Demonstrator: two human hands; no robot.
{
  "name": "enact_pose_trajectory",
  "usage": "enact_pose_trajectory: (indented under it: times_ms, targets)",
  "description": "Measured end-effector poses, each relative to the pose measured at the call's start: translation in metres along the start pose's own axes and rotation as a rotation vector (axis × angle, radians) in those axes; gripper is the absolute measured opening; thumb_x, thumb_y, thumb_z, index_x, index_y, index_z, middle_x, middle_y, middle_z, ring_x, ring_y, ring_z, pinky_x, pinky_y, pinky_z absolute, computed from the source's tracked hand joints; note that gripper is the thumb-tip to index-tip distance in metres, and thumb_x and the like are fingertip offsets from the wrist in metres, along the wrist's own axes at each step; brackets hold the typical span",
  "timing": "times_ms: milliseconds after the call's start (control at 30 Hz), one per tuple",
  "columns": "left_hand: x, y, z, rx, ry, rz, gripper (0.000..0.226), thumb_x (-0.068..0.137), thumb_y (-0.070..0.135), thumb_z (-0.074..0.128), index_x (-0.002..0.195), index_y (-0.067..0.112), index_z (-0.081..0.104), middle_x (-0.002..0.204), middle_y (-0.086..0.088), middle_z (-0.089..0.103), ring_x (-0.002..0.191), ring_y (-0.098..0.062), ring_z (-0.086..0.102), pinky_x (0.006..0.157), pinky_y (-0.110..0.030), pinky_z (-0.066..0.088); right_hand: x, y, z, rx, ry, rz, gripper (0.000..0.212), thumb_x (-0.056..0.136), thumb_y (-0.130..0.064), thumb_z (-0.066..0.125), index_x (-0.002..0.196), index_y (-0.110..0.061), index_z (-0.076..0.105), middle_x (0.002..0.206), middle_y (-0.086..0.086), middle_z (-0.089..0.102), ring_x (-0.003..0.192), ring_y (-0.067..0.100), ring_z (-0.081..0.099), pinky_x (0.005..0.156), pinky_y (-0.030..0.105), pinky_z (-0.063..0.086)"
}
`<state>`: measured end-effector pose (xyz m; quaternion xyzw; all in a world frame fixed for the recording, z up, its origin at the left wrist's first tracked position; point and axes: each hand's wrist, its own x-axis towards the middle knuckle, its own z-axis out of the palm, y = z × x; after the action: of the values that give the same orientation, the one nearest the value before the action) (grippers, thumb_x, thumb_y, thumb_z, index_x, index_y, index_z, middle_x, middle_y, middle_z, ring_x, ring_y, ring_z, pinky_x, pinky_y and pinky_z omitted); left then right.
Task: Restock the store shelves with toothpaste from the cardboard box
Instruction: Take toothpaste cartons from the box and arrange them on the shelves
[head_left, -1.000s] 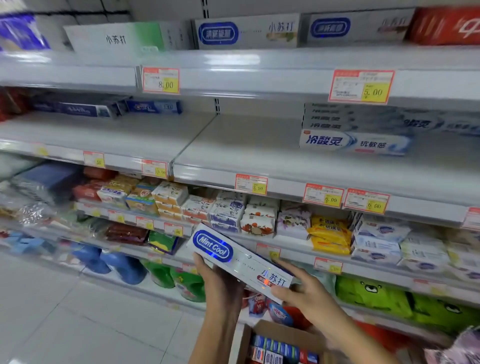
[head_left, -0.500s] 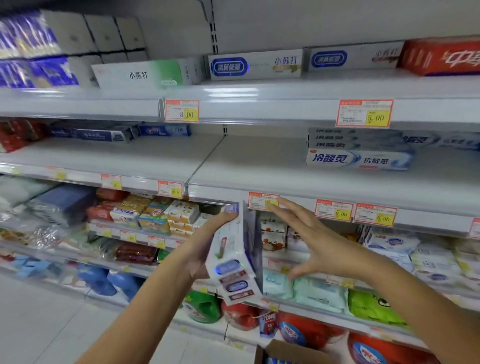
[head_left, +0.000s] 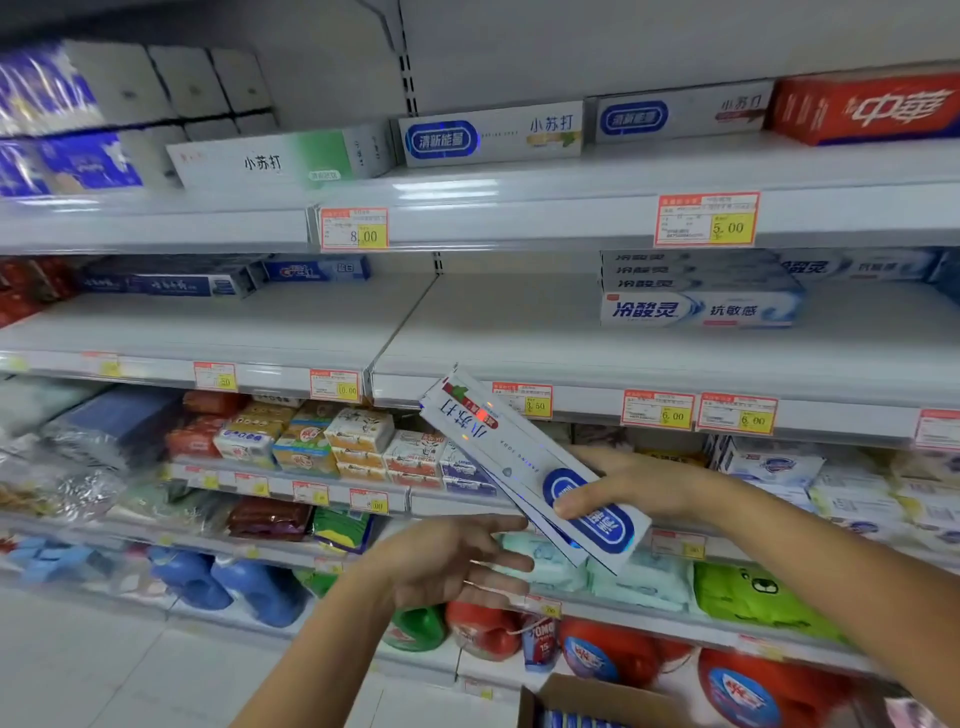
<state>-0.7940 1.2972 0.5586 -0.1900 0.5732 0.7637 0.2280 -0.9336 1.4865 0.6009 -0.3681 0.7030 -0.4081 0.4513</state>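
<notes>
My right hand (head_left: 628, 488) grips a long white toothpaste box (head_left: 498, 447) with a blue oval logo, near its lower end. The box is tilted, its far end pointing up-left toward the edge of the middle shelf (head_left: 519, 338). My left hand (head_left: 457, 561) hovers just below the box with fingers spread and relaxed, holding nothing. The cardboard box (head_left: 582, 701) stands at the bottom of the view, with blue toothpaste boxes inside. Matching white toothpaste boxes (head_left: 491, 134) lie on the top shelf.
The middle shelf holds stacked white-blue toothpaste boxes (head_left: 701, 306) at the right and dark blue ones (head_left: 171, 283) at the left. Soap bars (head_left: 358, 431) and wipes fill the lower shelves. Detergent bottles (head_left: 613, 654) stand near the floor. Price tags line the shelf edges.
The toothpaste box passed from my left hand to my right hand and turned round, its logo end now low. My left hand let go and dropped below it. The view tilted up.
</notes>
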Motion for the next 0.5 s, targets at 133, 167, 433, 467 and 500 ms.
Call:
enact_pose_trajectory:
  times_ms: [133,167,433,467,500]
  targets:
    - [0.006,-0.015,0.019,-0.186,0.008,0.265,0.054,0.078,0.002,0.067,0.129,0.010,0.052,0.121,-0.017,0.064,0.115,-0.033,0.060,0.093,-0.045,0.051,0.000,0.010,-0.004,0.083,-0.034,0.094,0.055,0.060,-0.043,0.073,0.107,-0.017,0.061,0.094,0.003,0.074,0.075,0.013,0.070,0.065,0.023,0.057]
    - [0.012,-0.018,0.023,-0.226,0.048,0.296,0.049,0.079,0.005,0.071,0.125,0.008,0.054,0.118,-0.017,0.066,0.112,-0.033,0.061,0.091,-0.044,0.053,0.000,0.012,-0.005,0.075,-0.042,0.103,0.054,0.061,-0.044,0.073,0.106,-0.017,0.061,0.094,0.003,0.074,0.075,0.013,0.070,0.065,0.023,0.057]
    - [0.032,-0.032,0.038,-0.312,0.284,0.345,0.055,0.071,0.018,0.070,0.122,0.002,0.056,0.108,-0.017,0.070,0.099,-0.032,0.067,0.076,-0.036,0.058,-0.001,0.020,0.000,0.172,0.072,0.035,0.050,0.077,-0.032,0.070,0.121,-0.037,0.047,0.114,0.003,0.069,0.097,0.027,0.068,0.079,0.037,0.058]
    - [0.031,-0.031,0.038,-0.306,0.285,0.347,0.055,0.071,0.018,0.070,0.122,0.002,0.056,0.108,-0.017,0.070,0.101,-0.033,0.066,0.077,-0.037,0.058,-0.001,0.021,0.000,0.188,0.075,0.037,0.051,0.075,-0.032,0.068,0.121,-0.037,0.047,0.115,0.004,0.069,0.098,0.029,0.068,0.081,0.040,0.057]
    - [0.031,-0.030,0.037,-0.302,0.284,0.342,0.054,0.072,0.018,0.070,0.122,0.003,0.056,0.108,-0.017,0.070,0.102,-0.033,0.066,0.078,-0.037,0.058,0.000,0.022,0.000,0.203,0.078,0.042,0.051,0.075,-0.031,0.068,0.121,-0.037,0.047,0.115,0.005,0.069,0.099,0.030,0.067,0.082,0.041,0.057]
